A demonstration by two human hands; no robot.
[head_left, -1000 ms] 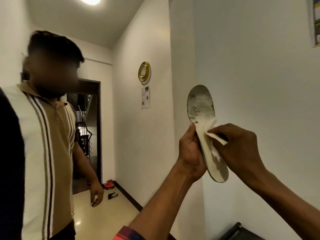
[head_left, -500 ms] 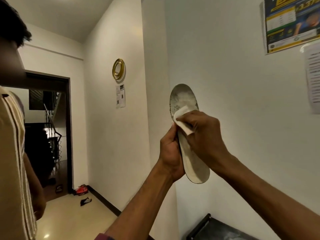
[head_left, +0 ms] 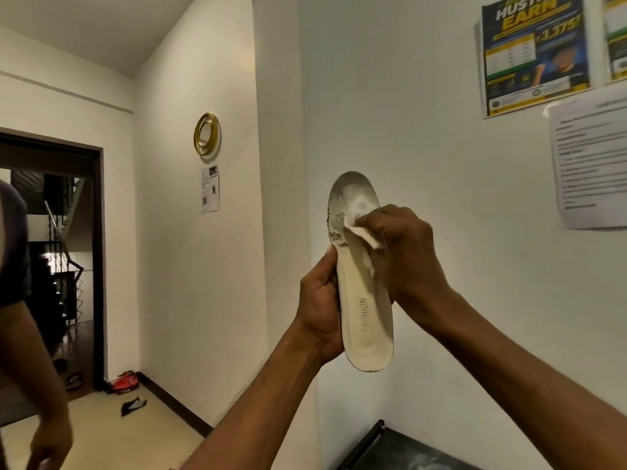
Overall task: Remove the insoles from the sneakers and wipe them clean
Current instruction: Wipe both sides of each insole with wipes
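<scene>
white hallway wall filled the centre of the frame, where my left hand (head_left: 320, 307) closed around the insole (head_left: 364, 300), upright so its grimy toe faced me. my right hand (head_left: 403, 252) pinched a tissue (head_left: 361, 228) against that upper part to scrub it.

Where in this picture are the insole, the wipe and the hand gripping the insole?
insole (head_left: 364, 320), head view, on the printed heel half.
wipe (head_left: 359, 228), head view, on its white fold.
left hand (head_left: 319, 303), head view, on the palm's edge.
</scene>
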